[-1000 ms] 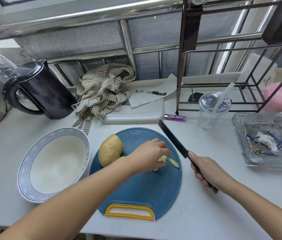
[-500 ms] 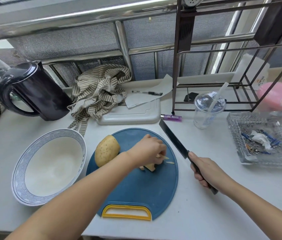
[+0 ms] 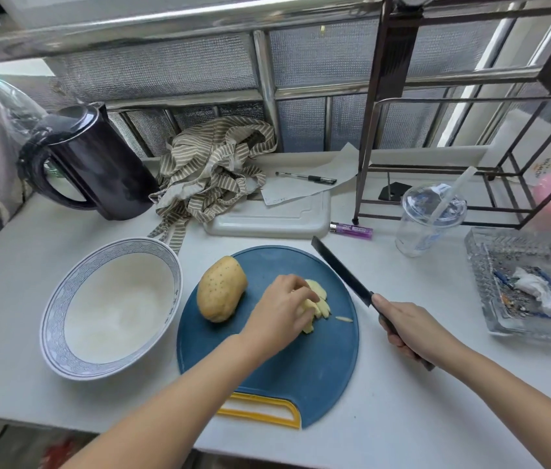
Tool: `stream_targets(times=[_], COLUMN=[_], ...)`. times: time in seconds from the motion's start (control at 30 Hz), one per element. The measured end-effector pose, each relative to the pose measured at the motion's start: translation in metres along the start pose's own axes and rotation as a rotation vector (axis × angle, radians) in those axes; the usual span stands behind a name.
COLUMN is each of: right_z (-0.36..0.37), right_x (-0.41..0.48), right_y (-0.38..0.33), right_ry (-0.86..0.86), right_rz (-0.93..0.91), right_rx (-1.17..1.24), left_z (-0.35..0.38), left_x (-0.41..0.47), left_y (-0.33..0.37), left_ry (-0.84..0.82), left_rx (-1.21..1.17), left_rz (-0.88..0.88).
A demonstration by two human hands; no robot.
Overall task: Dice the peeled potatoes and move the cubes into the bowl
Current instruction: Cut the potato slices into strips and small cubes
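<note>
Head view: 1 round blue cutting board (image 3: 287, 363) lies on the white counter (image 3: 402, 418), and everything else is placed from it. On the board's far left part sits 1 whole potato (image 3: 221, 290). To the right of it, still on the board, the left hand (image 3: 282, 314) curls its fingers down over a fanned stack of potato slices (image 3: 318, 304), pressing them together; the count of slices cannot be told. 1 thin sliver (image 3: 344, 319) lies loose just right of the stack. Over the board's right edge, the right hand (image 3: 412, 328) is closed around the dark handle of 1 knife (image 3: 341, 270), its blade raised and pointing away over the board's far rim, apart from the slices. Just left of the board stands 1 white bowl (image 3: 54, 319) with a blue patterned rim, nothing in it. Beyond the board lie 1 white tray (image 3: 267, 221), 1 striped cloth (image 3: 213, 174), 1 purple lighter (image 3: 351, 229) and 1 black kettle (image 3: 98, 164).
</note>
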State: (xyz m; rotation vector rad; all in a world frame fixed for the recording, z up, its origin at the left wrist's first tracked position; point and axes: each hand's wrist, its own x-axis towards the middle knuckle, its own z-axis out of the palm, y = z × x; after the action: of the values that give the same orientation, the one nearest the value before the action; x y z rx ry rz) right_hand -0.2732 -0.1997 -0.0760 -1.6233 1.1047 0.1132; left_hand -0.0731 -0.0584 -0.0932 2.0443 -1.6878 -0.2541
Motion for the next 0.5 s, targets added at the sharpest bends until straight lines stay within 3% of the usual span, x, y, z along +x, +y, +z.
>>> stream_targets(times=[0.17,0.33,0.5], right_z=[-0.008,-0.01,-0.009], right_x=[0.0,-0.002,-0.002], right_y=[0.001,0.007,0.009], right_ry=[0.026,0.024,0.002], right_rz=[-0.007,0.011,0.03], right_rx=[0.029,0.08,0.115], left_z=[0.023,0.027,0.027], left_x=[0.025,0.044,0.047], left_y=[0.023,0.037,0.041], left_ry=[-0.085,-0.283,-0.385], left_rx=[0.118,0.163,0.308], left_rz=[0.049,0.014,0.116])
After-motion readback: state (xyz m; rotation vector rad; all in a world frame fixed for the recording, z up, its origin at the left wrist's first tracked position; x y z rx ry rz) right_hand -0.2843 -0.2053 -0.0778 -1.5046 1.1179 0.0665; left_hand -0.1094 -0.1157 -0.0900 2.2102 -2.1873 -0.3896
